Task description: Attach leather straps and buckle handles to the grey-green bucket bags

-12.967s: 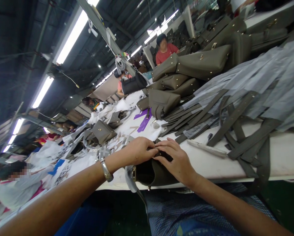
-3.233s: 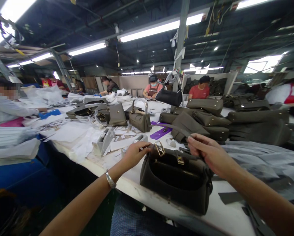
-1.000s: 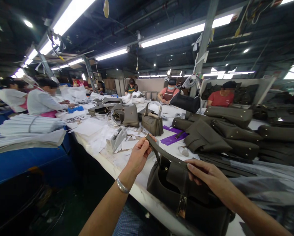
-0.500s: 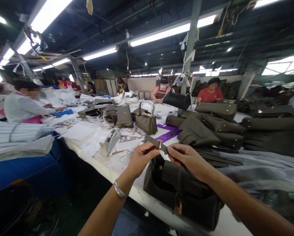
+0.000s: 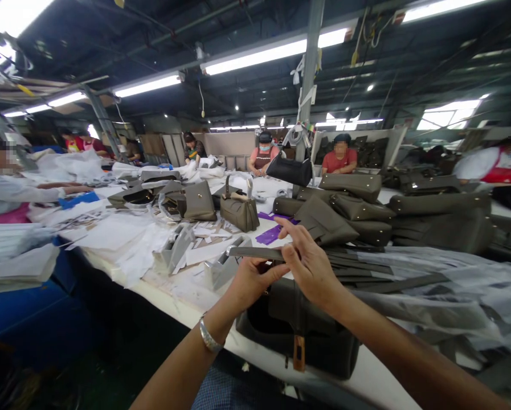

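A strap (image 5: 250, 251) is pinched crosswise by the left hand (image 5: 252, 282) — right end beside the right hand (image 5: 311, 266), grip unclear.

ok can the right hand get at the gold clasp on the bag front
Probably yes: nothing visible covers the gold clasp, below the right hand, though that hand is at the strap.
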The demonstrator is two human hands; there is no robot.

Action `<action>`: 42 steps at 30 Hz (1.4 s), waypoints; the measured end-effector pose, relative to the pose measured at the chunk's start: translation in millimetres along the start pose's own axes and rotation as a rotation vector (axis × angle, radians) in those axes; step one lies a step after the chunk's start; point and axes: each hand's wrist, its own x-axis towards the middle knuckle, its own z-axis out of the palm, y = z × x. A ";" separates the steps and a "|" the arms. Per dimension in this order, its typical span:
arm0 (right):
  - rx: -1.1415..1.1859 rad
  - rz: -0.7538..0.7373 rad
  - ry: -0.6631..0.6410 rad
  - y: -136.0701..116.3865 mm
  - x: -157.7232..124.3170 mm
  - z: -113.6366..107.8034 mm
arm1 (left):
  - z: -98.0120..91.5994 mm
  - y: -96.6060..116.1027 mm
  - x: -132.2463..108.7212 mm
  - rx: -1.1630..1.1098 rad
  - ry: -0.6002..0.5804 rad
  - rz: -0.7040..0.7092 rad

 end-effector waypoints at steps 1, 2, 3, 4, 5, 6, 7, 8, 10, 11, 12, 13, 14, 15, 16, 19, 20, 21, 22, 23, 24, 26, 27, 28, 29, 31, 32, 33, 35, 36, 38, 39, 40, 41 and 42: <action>-0.052 -0.017 -0.026 -1.4 2.6 0.5 | 2.6 -0.1 0.7 0.027 0.010 0.010; -0.099 -0.038 -0.053 -1.4 4.9 1.3 | 4.1 0.1 1.4 0.069 0.030 0.024; -0.138 -0.067 -0.068 -0.3 7.0 2.2 | 4.8 0.6 2.0 0.122 0.054 0.041; -0.169 -0.102 -0.068 1.6 8.8 3.3 | 5.0 1.1 2.6 0.177 0.072 0.058; -0.190 -0.139 -0.052 3.8 10.7 4.3 | 5.1 1.4 3.1 0.224 0.077 0.072; -0.200 -0.171 -0.029 5.3 12.8 5.1 | 5.5 1.3 3.7 0.256 0.069 0.080; -0.200 -0.196 -0.005 5.5 15.3 5.6 | 6.7 0.7 4.4 0.270 0.045 0.086; -0.187 -0.212 0.011 3.8 18.2 5.5 | 8.7 -0.4 5.4 0.265 0.008 0.087; -0.097 -0.226 -0.005 -5.8 25.6 2.4 | 14.8 -3.4 8.2 0.231 -0.089 0.069; -0.014 -0.223 -0.028 -12.8 30.0 -1.5 | 18.3 -4.5 10.0 0.228 -0.134 0.057; 0.094 -0.210 -0.042 -20.2 34.7 -7.2 | 21.7 -5.1 12.1 0.241 -0.171 0.047; 0.222 -0.190 -0.026 -26.9 39.6 -15.0 | 24.4 -4.7 14.2 0.261 -0.197 0.039; 0.359 -0.165 0.029 -31.7 44.3 -24.5 | 26.4 -3.6 16.4 0.277 -0.210 0.036; 0.487 -0.136 0.121 -33.8 48.5 -35.2 | 27.4 -1.9 18.6 0.285 -0.212 0.036; 0.594 -0.104 0.238 -32.8 52.0 -46.5 | 27.4 0.1 20.6 0.284 -0.206 0.035; 0.776 0.015 0.562 -13.9 54.7 -73.8 | 24.7 3.0 25.1 0.286 -0.113 0.002; 0.816 0.067 0.607 -4.9 52.3 -78.0 | 23.9 2.0 26.1 0.292 -0.060 -0.002; 0.857 0.121 0.610 3.9 48.2 -79.0 | 23.7 0.0 27.0 0.295 -0.008 0.003; 0.895 0.172 0.576 11.7 42.6 -76.8 | 24.2 -2.6 27.8 0.296 0.033 0.018; 0.918 0.214 0.510 17.9 35.7 -71.8 | 25.4 -5.6 28.4 0.299 0.066 0.037; 0.931 0.240 0.433 22.2 28.1 -64.6 | 27.2 -8.6 29.0 0.305 0.088 0.057; 0.945 0.239 0.296 25.7 12.7 -47.6 | 31.4 -13.4 29.9 0.341 0.104 0.076; 0.928 0.224 0.241 25.8 5.9 -39.6 | 33.3 -14.9 30.1 0.371 0.111 0.074; 0.883 0.215 0.202 25.6 0.3 -32.7 | 34.9 -15.7 30.1 0.400 0.122 0.069; 0.808 0.215 0.176 25.7 -4.1 -27.5 | 35.9 -16.0 30.0 0.425 0.129 0.065; 0.604 0.245 0.157 28.5 -9.9 -22.1 | 36.1 -15.1 29.8 0.454 0.129 0.061; 0.511 0.276 0.148 31.5 -11.8 -21.5 | 35.3 -14.4 29.8 0.458 0.129 0.059; 0.446 0.312 0.134 35.5 -13.5 -21.7 | 34.1 -13.6 29.8 0.455 0.118 0.059; 0.427 0.385 0.108 45.3 -16.8 -22.8 | 30.8 -12.3 29.7 0.437 0.076 0.058; 0.462 0.417 0.102 50.2 -18.4 -23.2 | 29.1 -11.9 29.5 0.426 0.055 0.058; 0.582 0.454 0.114 58.5 -20.9 -23.2 | 26.0 -11.3 28.8 0.404 0.004 0.057; 0.649 0.463 0.125 61.2 -21.5 -23.3 | 24.6 -11.0 28.3 0.396 -0.019 0.050; 0.712 0.473 0.136 62.9 -21.6 -23.6 | 23.5 -10.6 27.7 0.392 -0.036 0.038; 0.767 0.483 0.155 63.5 -21.2 -24.3 | 22.7 -10.0 27.2 0.392 -0.050 0.024; 0.812 0.494 0.186 63.1 -20.3 -25.5 | 22.1 -9.3 26.8 0.396 -0.061 0.010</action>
